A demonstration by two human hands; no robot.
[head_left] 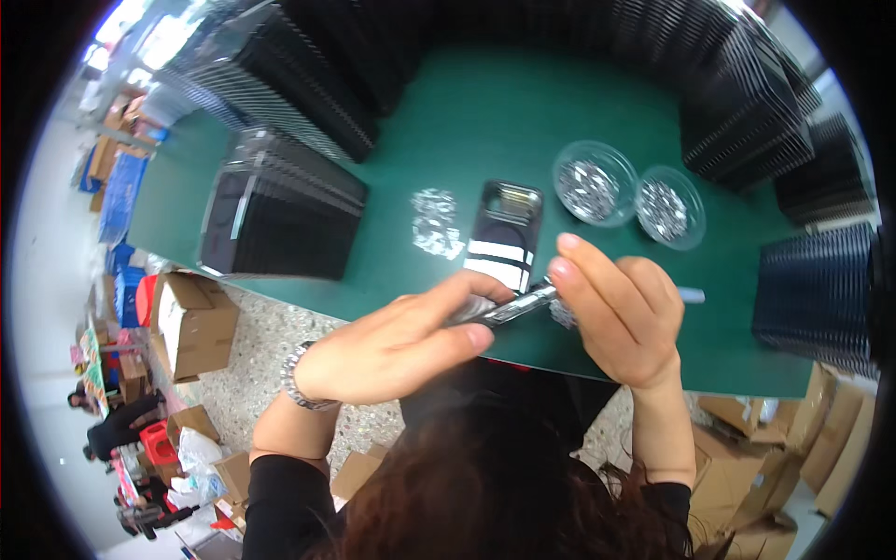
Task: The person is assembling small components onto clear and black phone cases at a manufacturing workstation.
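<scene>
My left hand (392,350) grips a thin, glossy phone case (523,303) between thumb and fingers, turned nearly edge-on and tilted up to the right. At its raised end, the fingers of my right hand (621,313) are pinched together; whatever is between them is too small or hidden. Just beyond my hands, a second phone case (507,229), dark with white bands, lies on the green table (467,93). To its left is a loose patch of small shiny pieces (436,224). Small metallic parts fill two round clear dishes, a left one (590,184) and a right one (669,207).
Tall stacks of dark, thin cases stand at the left (285,210), far right (742,121) and near right (812,303). A pale pen-like stick (691,295) lies beyond my right hand. Cardboard boxes (191,322) sit on the speckled floor. Other people are at the far left.
</scene>
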